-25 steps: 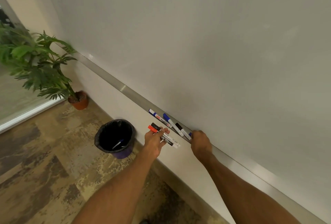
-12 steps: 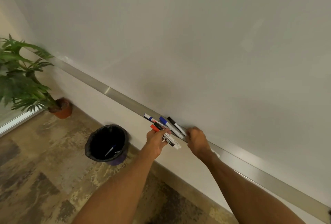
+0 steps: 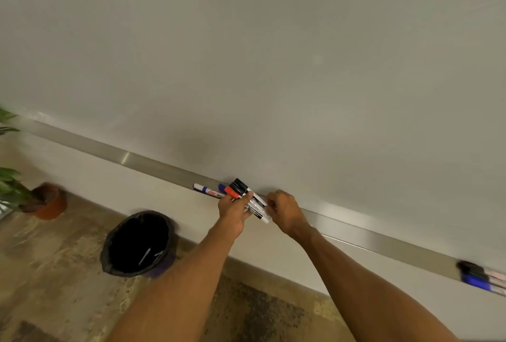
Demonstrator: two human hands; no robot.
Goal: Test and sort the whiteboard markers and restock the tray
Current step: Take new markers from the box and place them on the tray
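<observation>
My left hand (image 3: 232, 211) grips a bundle of markers (image 3: 246, 198) with red and black caps, held just in front of the metal tray (image 3: 153, 163) under the whiteboard (image 3: 273, 54). My right hand (image 3: 284, 211) pinches the white tail ends of that bundle. A blue-capped marker (image 3: 204, 189) lies in the tray just left of my hands, with another blue cap partly hidden behind the bundle. More markers (image 3: 482, 277), black and blue, lie in the tray at the far right, blurred.
A black-lined bin (image 3: 138, 244) stands on the floor below the tray, with a marker inside it. A potted plant (image 3: 32, 196) stands at the far left by the wall. The floor is mottled brown.
My right hand has come off the tray and moved left to the bundle in my left hand. A black marker has left the tray and joined the bundle. The view has swung right.
</observation>
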